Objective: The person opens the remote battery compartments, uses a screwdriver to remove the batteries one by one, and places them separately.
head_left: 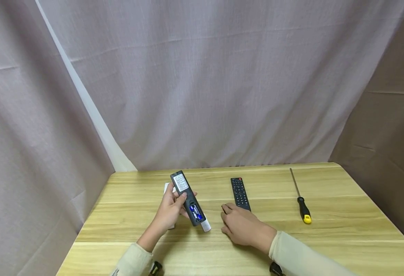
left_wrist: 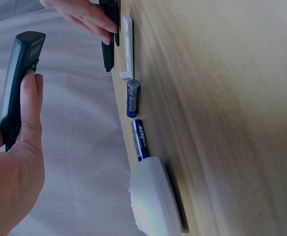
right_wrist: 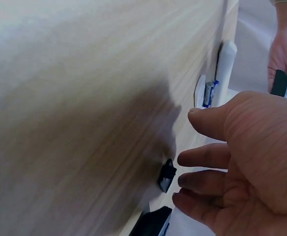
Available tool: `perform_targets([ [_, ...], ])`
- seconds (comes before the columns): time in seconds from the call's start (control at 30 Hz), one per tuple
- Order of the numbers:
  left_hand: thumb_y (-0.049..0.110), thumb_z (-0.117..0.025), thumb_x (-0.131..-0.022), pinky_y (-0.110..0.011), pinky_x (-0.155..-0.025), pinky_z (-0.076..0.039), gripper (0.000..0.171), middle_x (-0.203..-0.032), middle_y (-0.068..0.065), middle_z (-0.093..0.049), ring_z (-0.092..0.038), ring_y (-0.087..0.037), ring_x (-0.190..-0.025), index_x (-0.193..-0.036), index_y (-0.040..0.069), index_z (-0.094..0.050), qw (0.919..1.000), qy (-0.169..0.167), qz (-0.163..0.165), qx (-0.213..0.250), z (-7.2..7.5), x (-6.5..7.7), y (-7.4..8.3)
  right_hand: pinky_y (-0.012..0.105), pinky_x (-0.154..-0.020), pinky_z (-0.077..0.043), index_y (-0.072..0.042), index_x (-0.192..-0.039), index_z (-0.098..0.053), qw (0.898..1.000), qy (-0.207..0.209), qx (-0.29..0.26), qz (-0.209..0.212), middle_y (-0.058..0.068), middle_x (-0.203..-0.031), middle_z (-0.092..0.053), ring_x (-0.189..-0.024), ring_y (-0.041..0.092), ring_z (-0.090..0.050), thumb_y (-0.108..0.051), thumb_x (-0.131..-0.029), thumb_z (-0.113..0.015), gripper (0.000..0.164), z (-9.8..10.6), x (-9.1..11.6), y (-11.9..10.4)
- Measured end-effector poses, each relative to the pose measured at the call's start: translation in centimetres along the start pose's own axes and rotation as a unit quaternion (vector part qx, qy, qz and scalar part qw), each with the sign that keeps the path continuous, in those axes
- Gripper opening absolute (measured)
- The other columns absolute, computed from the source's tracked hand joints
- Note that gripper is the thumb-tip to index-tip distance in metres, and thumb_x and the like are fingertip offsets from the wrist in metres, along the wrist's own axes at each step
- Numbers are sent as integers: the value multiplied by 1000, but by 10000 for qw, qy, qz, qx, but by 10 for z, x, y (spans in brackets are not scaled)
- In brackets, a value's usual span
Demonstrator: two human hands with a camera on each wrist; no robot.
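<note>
My left hand [head_left: 169,211] grips a black remote control [head_left: 190,197] above the table, thumb across its back. The back faces up, with a white label and an uncovered compartment holding blue batteries [head_left: 195,212]. My right hand [head_left: 241,225] is low over the table, fingers loosely bent and spread. Just beyond its fingertips lies a small black battery cover [right_wrist: 167,176], seen in the right wrist view. A second black remote control [head_left: 240,191] lies buttons up, its near end partly behind the right hand.
A white remote control [left_wrist: 153,196], two loose batteries [left_wrist: 133,101] and a white battery cover [left_wrist: 128,46] lie under and beside the left hand. A screwdriver [head_left: 303,209] with a black and yellow handle lies on the right. Curtains [head_left: 222,96] hang behind the wooden table [head_left: 343,214].
</note>
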State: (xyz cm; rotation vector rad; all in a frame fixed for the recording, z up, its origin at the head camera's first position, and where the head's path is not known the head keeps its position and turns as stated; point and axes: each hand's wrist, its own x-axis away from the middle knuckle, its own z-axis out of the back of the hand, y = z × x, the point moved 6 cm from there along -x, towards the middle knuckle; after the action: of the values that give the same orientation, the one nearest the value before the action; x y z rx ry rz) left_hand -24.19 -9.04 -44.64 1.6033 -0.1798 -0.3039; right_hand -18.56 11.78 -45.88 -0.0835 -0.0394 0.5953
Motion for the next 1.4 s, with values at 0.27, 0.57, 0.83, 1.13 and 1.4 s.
perform_targets([
  [0.27, 0, -40, -112, -41, -57, -68, 48, -134, -43, -64, -79, -20, -82, -157, 0, -23, 10000, -6, 14, -37, 1, 0, -3, 55, -120, -52, 2, -132, -72, 9988, 480, -128, -8, 26, -148, -65, -142, 41, -59, -28, -103, -69, 42, 17, 30, 10],
  [0.57, 0, -41, -112, -37, -56, -67, 49, -134, -41, -65, -77, -18, -80, -158, 3, -23, 10000, 44, 38, -71, 4, 0, -1, 54, -113, -57, -3, -128, -75, 9923, 1169, 55, -415, 17, -138, -73, -130, 35, -67, -27, -102, -72, 35, 37, 63, 50],
  [0.83, -1, -40, -112, -34, -54, -66, 47, -133, -43, -65, -78, -16, -81, -156, 0, -24, 10000, 43, -10, -26, 3, 0, -1, 51, -107, -61, -2, -124, -77, 9872, 1387, 30, -781, 14, -131, -76, -124, 31, -69, -25, -101, -74, 32, 42, 73, 72],
  [1.13, -1, -40, -112, -37, -54, -66, 47, -133, -46, -62, -78, -15, -81, -156, -1, -24, 9999, 74, -133, 9, 6, 0, -1, 58, -103, -61, 5, -123, -73, 9798, 1420, 115, -1406, 22, -125, -75, -120, 41, -69, -27, -100, -75, 40, 38, 78, 98],
  [1.4, 0, -40, -112, -39, -57, -68, 51, -136, -46, -61, -79, -19, -86, -160, 2, -21, 10000, -10, -78, 26, 10, 1, -2, 71, -107, -50, 18, -130, -58, 9602, 1390, -47, -2422, 41, -130, -59, -123, 58, -54, -28, -99, -72, 57, 30, 92, 154],
])
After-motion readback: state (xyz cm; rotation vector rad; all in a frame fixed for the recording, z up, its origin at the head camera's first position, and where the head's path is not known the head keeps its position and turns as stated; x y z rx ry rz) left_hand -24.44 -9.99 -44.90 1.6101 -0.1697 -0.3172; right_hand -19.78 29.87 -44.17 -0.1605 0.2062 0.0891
